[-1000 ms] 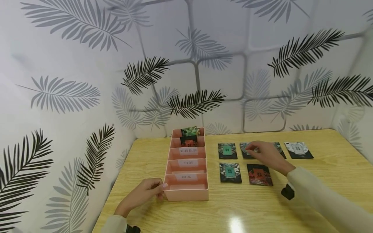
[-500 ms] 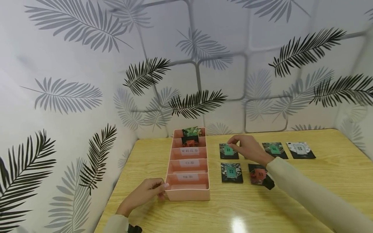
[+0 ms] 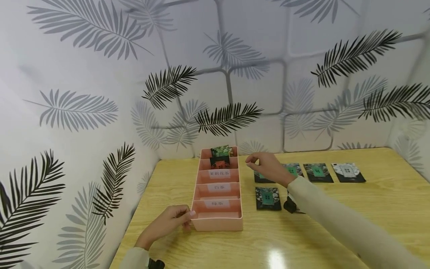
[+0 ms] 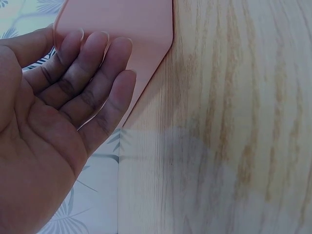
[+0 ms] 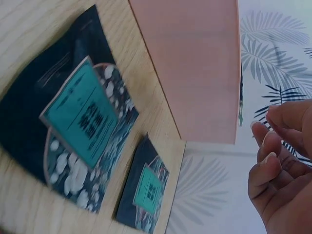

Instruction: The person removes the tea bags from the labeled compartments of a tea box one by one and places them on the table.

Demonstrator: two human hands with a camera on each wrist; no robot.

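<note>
My left hand [image 3: 169, 223] grips the near left corner of a pink divided storage box [image 3: 218, 225], thumb over the rim; its fingers lie against the outer wall [image 4: 151, 29] in the left wrist view. To the right of the box, my right hand [image 3: 268, 166] hovers with fingers loosely bent and nothing between them. Beneath it, partly hidden, is a dark tea sachet [image 3: 262, 179] with a green label. Another green-labelled sachet [image 3: 268, 198] lies nearer to me. In the right wrist view, the hand [image 5: 285, 170] is beside the box's side wall.
More sachets lie in the back row: two with green labels [image 3: 293, 169] [image 3: 318, 172] and one with white [image 3: 348, 172]. My right sleeve [image 3: 336, 213] covers most of another. A red-labelled sachet [image 3: 220, 163] and green packets [image 3: 221, 151] stand in the box's rear compartments.
My right hand has swept left from over the middle of the back row to just beside the box, holding nothing. The left hand stays on the box corner.
</note>
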